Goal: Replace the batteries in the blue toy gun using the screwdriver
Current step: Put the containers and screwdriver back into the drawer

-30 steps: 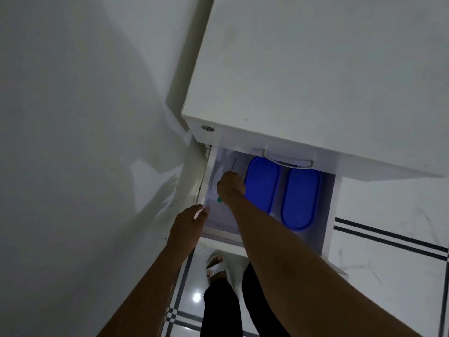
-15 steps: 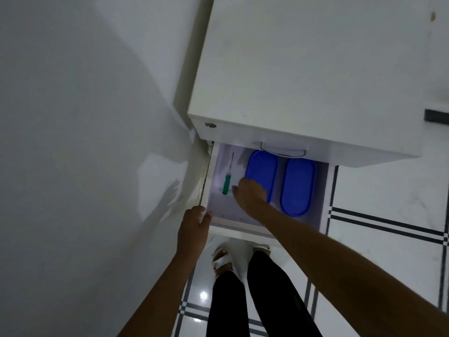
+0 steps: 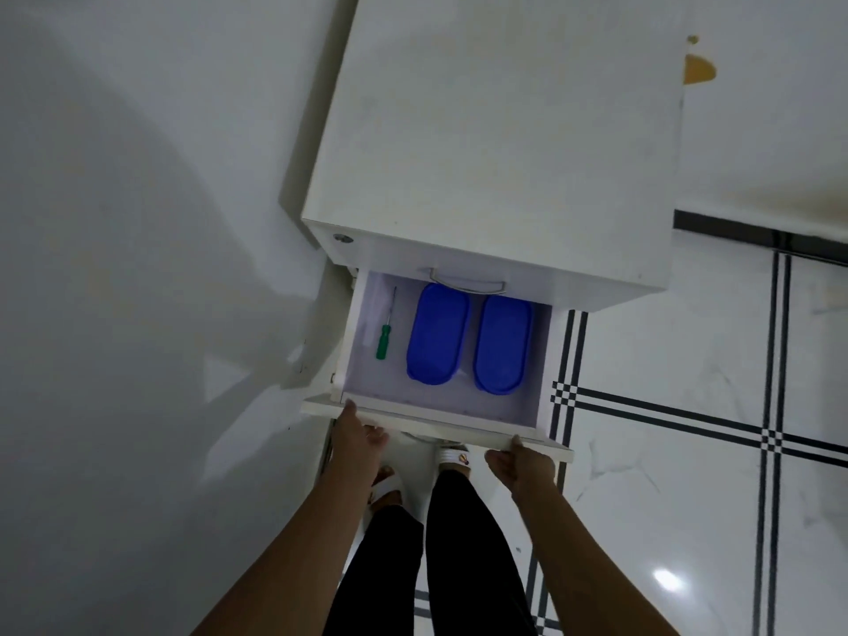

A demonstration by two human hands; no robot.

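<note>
Wall (image 3: pixel 137 268), pale and shadowed, fills the left side, with a white cabinet (image 3: pixel 504 144) standing against it. Its drawer (image 3: pixel 440 417) is pulled out below the cabinet top. At the drawer's left lies the green-handled screwdriver (image 3: pixel 384 336), shaft pointing toward the cabinet, untouched by either hand. Just beside it sit two blue oval lidded containers (image 3: pixel 438 335), side by side, the right one (image 3: pixel 502 344) close to the drawer's right wall. The left hand (image 3: pixel 355 436) rests on the drawer's front edge near its left corner, its grip loosely closed around the edge. The right hand (image 3: pixel 523 465) has its grip curled on the same front edge near the right corner. Black-trousered legs (image 3: pixel 459 557) and white sandals (image 3: pixel 452 456) stand on tiled floor (image 3: pixel 688 452) with dark stripes. No blue toy gun can be made out.
</note>
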